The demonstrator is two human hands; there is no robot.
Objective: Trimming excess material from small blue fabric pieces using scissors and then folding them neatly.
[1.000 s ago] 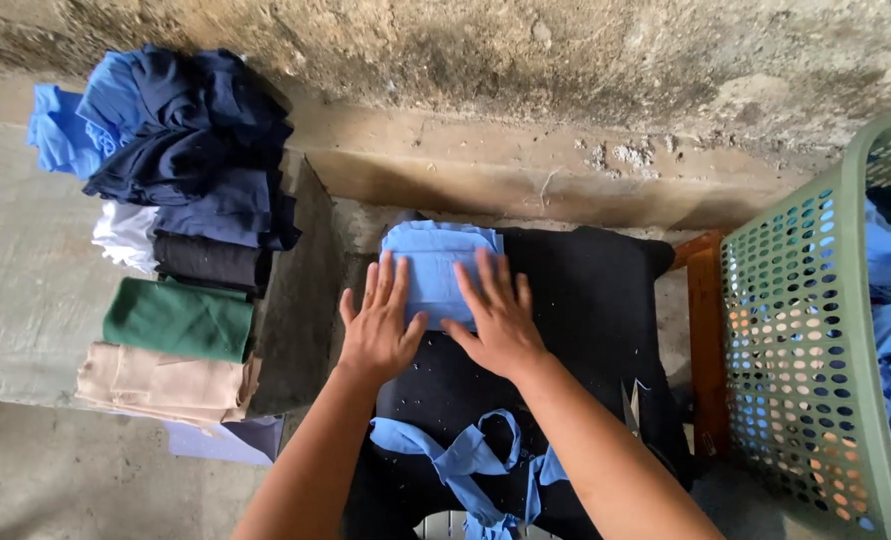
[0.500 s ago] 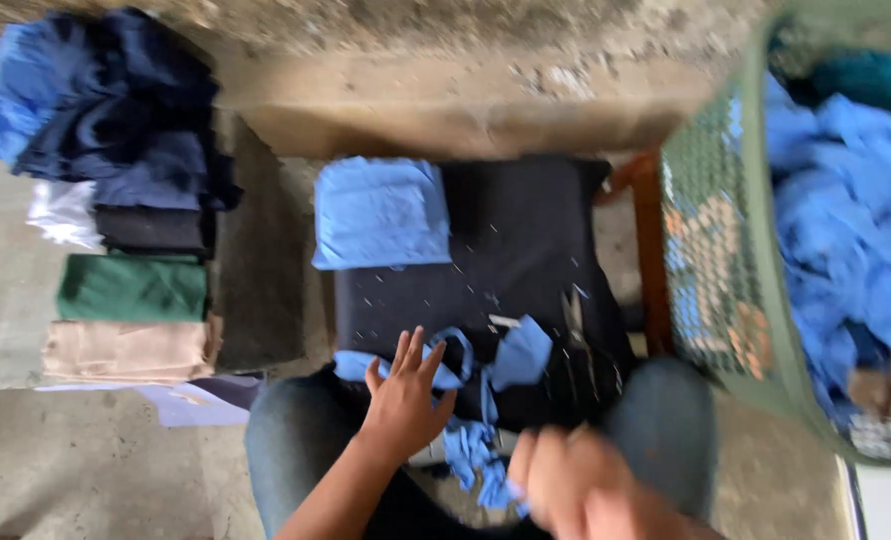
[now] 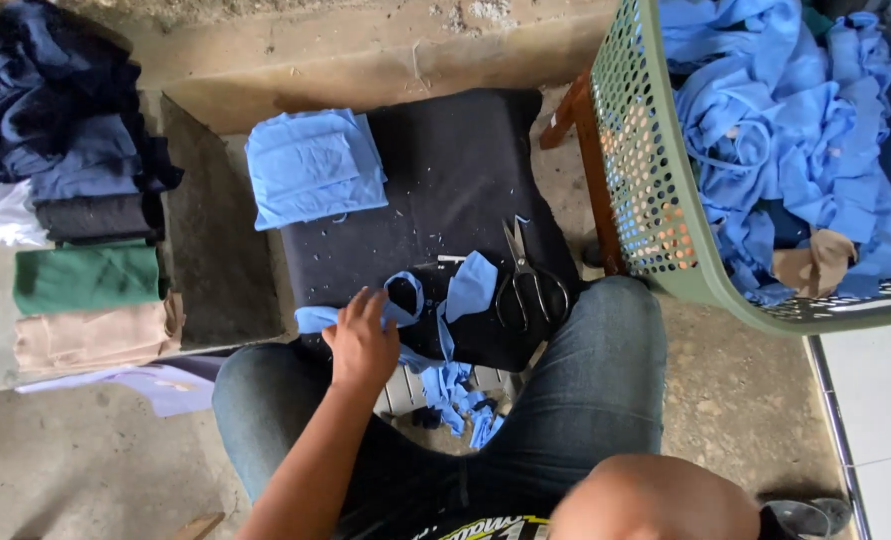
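On the black padded board (image 3: 446,170), one folded light-blue cloth stack (image 3: 314,165) lies finished; the left hand (image 3: 361,345) pinches loose light-blue fabric strips (image 3: 436,320), while the green plastic basket (image 3: 646,190) looks full.

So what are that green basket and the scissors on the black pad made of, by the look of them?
The green basket looks like moulded plastic: its smooth wall is punched with even rows of small holes. The scissors seem to be metal, with thin grey blades and dark loop handles that may be coated. The black pad looks like matte cloth, flecked with lint.
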